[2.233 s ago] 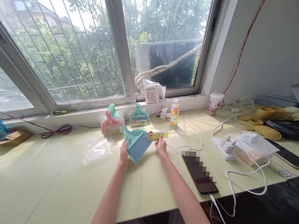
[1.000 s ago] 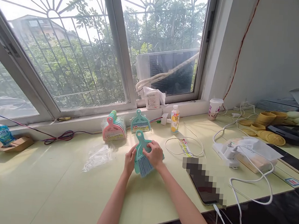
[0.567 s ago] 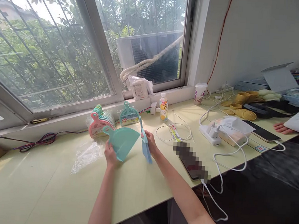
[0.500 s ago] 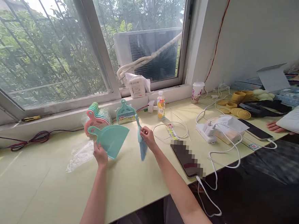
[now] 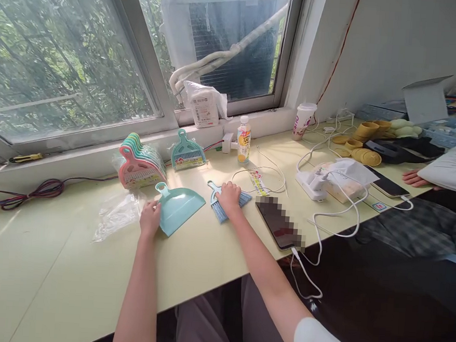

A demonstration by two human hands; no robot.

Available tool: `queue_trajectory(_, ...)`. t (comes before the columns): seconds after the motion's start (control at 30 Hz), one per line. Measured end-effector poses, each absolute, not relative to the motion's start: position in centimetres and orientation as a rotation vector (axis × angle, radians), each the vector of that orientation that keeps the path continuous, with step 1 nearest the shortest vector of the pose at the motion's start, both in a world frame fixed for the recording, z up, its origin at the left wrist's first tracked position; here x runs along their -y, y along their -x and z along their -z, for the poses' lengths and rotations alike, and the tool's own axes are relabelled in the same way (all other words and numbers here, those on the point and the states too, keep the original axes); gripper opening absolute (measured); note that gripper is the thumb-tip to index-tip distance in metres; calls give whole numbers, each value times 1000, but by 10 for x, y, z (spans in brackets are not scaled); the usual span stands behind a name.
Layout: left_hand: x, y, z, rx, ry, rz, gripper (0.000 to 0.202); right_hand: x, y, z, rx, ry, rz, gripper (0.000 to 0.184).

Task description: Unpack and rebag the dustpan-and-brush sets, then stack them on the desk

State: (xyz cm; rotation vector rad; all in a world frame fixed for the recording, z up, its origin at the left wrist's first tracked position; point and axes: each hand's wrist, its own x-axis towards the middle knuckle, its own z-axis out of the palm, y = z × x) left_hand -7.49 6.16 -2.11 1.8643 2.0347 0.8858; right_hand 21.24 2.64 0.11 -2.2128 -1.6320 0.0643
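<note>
A light teal dustpan point(image 5: 181, 208) lies on the pale yellow table, its looped handle toward the back left. My left hand point(image 5: 150, 218) grips its left edge near the handle, with the fingertips partly hidden. To the right, a small blue hand brush point(image 5: 220, 211) rests on the table, bristles facing me. My right hand point(image 5: 229, 197) is closed over the brush from above and covers its middle. Behind the dustpan stands a packaged teal dustpan set point(image 5: 189, 152). A row of packaged dustpan sets point(image 5: 140, 162), pink in front, stands beside it.
Crumpled clear plastic wrap point(image 5: 117, 215) lies left of my left hand. A phone point(image 5: 277, 224) on a charging cable, a label card point(image 5: 259, 182), a drink bottle point(image 5: 244, 141) and a power strip point(image 5: 312, 184) are on the right. Another person's hand point(image 5: 415, 178) rests farther right.
The brush went from upright in my right hand to lying flat on the table. The dustpan has been lowered from a tilt to lie on the table. The view has tipped downward.
</note>
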Motion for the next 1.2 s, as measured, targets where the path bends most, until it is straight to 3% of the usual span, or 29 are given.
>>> queue_trajectory(0.57, -35, 39, 2, -2273, -1955, -704, 28, -29, -192, 5, 1575, 1920, -86, 18)
queue_trajectory(0.77, -27, 5, 6, -1907, -2025, -763, 23, -19, -163, 7, 1782, 1757, -101, 16)
queue_trajectory(1.0, -20, -4, 6, -1663, -2360, -638, 34, -21, -169, 9, 1812, 1721, -240, 15)
queue_trajectory(1.13, -19, -1, 2, -1747, -2428, -946, 26, -21, -170, 7, 1821, 1681, -305, 16)
queue_trajectory(1.2, -20, 1, 2, -1737, -2533, -1029, 35, -20, -167, 8, 1850, 1639, -319, 16)
